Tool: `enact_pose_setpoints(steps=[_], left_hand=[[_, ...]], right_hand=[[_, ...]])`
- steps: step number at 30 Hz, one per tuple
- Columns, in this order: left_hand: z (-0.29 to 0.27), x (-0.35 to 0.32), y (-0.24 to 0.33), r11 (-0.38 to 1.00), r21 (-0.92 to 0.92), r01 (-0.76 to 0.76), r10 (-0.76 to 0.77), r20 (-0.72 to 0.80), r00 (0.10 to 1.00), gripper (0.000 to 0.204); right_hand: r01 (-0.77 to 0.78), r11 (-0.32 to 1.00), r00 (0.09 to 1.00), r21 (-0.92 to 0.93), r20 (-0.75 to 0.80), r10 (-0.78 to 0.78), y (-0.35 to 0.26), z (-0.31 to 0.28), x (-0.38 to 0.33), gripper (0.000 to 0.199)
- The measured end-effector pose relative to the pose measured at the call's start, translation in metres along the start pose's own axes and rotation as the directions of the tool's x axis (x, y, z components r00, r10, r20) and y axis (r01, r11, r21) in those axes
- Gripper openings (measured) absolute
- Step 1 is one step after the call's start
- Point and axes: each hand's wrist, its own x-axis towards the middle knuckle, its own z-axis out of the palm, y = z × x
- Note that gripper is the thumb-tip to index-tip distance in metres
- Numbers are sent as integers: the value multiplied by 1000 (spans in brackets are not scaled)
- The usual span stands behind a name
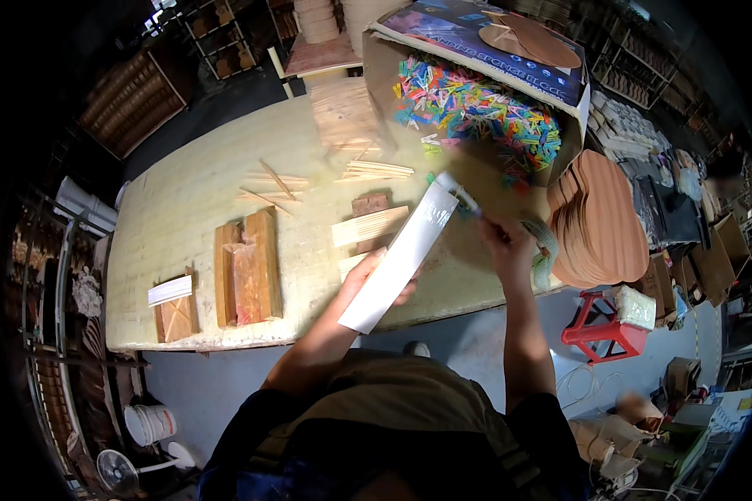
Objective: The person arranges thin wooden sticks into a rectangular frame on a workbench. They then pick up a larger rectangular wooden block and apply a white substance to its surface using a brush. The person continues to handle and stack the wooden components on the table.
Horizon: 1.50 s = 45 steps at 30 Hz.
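As I look down through the head camera from far away, I find the long white strip (398,259) at the centre of the frame, tilted, with its upper end leaning to the right. The left hand (363,274) grips it from below, the thumb at one edge and the other fingers curled around the opposite edge. The right hand (510,240), right of centre, seems to pinch a slim white tool (461,194) close to that upper end. In my judgement, the step in hand is the working of this tool on the strip, perhaps to spread something, and the next move calls for a steady left hold and a light, controlled stroke from the right. Just left of the strip, thin wooden sticks (372,226) lie across a brown block (369,204); farther left, a wooden fixture (248,267) rests on the pale table (171,209). At the upper right, a carton (382,79) holds many coloured clips (485,113), and below it stand stacked brown boards (597,221). The tool and the right fingertips are blurred and shadowed, so I cannot tell whether the tool touches the strip. The strip's underside is hidden, as is most of the left palm, and the dark fisheye rim cuts off the shelves (63,275) at the left.
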Motion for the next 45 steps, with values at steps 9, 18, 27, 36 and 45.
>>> enact_pose_setpoints(steps=[9,18,27,36,45], left_hand=[[-23,4,15,993,-56,-106,101,-90,991,58],[-22,5,13,960,-184,-210,209,-25,978,54],[-22,5,21,950,-216,-227,199,-143,969,49],[-23,-5,19,958,-245,-148,152,-4,988,59],[-20,-15,6,966,-256,-42,43,-3,999,52]], right_hand=[[583,807,804,-91,202,-559,-46,38,-72,22],[423,886,906,-191,116,-407,-41,49,-59,21],[549,828,828,-111,205,-521,-63,50,-77,28],[115,988,853,104,499,-152,-34,36,-56,21],[158,973,847,168,484,-221,-56,17,-40,20]])
